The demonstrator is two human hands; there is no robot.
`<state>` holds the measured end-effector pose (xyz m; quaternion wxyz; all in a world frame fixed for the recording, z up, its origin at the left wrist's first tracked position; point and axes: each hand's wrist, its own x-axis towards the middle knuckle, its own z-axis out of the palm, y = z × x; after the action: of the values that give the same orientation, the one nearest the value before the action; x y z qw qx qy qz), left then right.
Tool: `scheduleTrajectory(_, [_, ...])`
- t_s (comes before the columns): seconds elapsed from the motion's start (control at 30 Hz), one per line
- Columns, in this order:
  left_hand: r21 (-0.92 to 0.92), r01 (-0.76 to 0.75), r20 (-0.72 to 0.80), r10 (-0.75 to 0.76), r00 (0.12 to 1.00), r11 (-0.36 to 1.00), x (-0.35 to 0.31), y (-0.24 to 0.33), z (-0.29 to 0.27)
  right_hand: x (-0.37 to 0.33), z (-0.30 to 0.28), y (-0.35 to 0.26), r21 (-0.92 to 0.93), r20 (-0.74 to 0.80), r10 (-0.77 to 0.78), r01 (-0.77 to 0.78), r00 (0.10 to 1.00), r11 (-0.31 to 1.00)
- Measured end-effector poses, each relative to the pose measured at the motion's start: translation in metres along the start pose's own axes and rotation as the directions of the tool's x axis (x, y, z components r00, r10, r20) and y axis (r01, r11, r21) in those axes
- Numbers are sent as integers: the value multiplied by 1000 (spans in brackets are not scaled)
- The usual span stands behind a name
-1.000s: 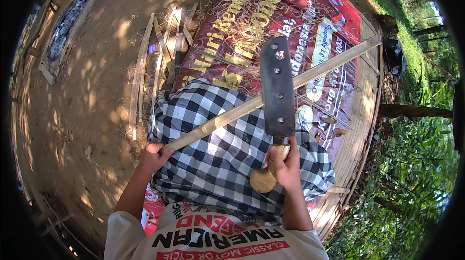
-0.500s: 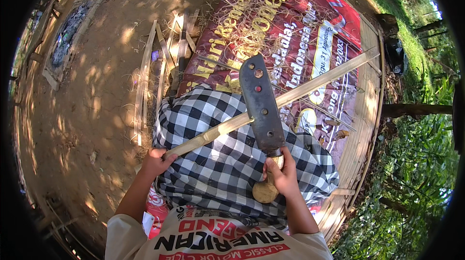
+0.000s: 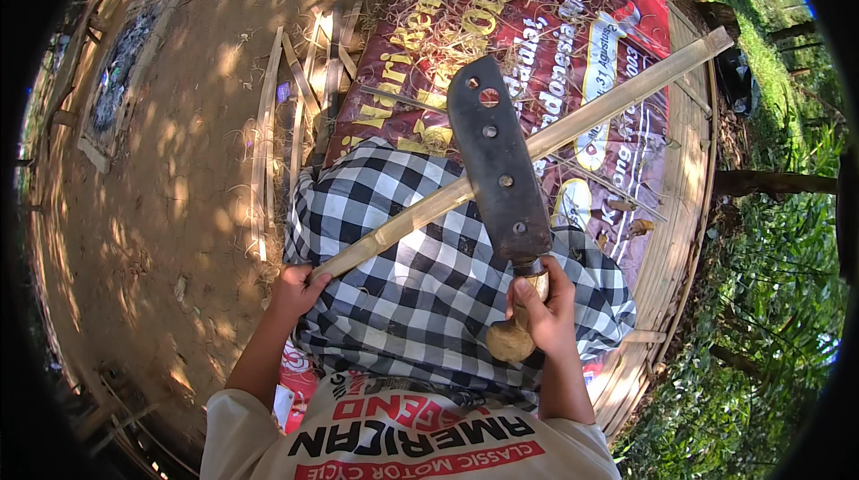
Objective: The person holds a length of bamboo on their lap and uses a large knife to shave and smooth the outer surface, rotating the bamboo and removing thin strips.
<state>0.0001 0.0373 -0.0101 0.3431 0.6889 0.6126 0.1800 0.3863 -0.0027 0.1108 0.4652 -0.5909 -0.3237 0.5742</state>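
My left hand [image 3: 297, 290] is closed round the near end of a long pale bamboo strip [image 3: 617, 110], which slants up to the right across my lap. In my right hand [image 3: 548, 304] is the wooden handle of a broad cleaver-like knife [image 3: 501, 162]. Its dark blade has several round holes and lies across the strip, hiding part of it. Whether the edge touches the strip I cannot tell. A black-and-white checked cloth [image 3: 403, 274] covers my lap beneath both.
A dark red printed banner [image 3: 429, 42] strewn with thin shavings [image 3: 447, 19] lies ahead on a bamboo platform [image 3: 689, 212]. Several bamboo strips [image 3: 267, 140] rest on the dirt at its left. Farther left is a framed ash pit [image 3: 125, 64]; green plants grow at the right.
Strip and knife have both shifted a little up and right in view. The blade now lies farther along the strip, and my right hand has moved slightly right and up.
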Motion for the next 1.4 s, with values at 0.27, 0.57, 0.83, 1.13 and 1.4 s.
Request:
scheduleTrajectory(0.27, [-31,-50,63,51,997,998,-2,-3,-10,-9,18,34,-30,141,110,-107,984,994])
scheduleTrajectory(0.57, [-22,-21,48,22,999,1000,-4,2,-6,-5,-2,16,296,298,283,-370,912,881])
scheduleTrajectory(0.83, [-120,-30,12,32,999,992,-5,-2,1,-19,2,-4,234,78,75,-91,994,968])
scheduleTrajectory(1.13, [-63,-18,17,19,1000,998,-5,1,-5,-15,23,25,-29,152,183,-180,971,983])
scheduleTrajectory(1.4, [-46,23,14,-22,1000,999,-5,-3,-2,-13,2,25,376,424,353,-516,834,770])
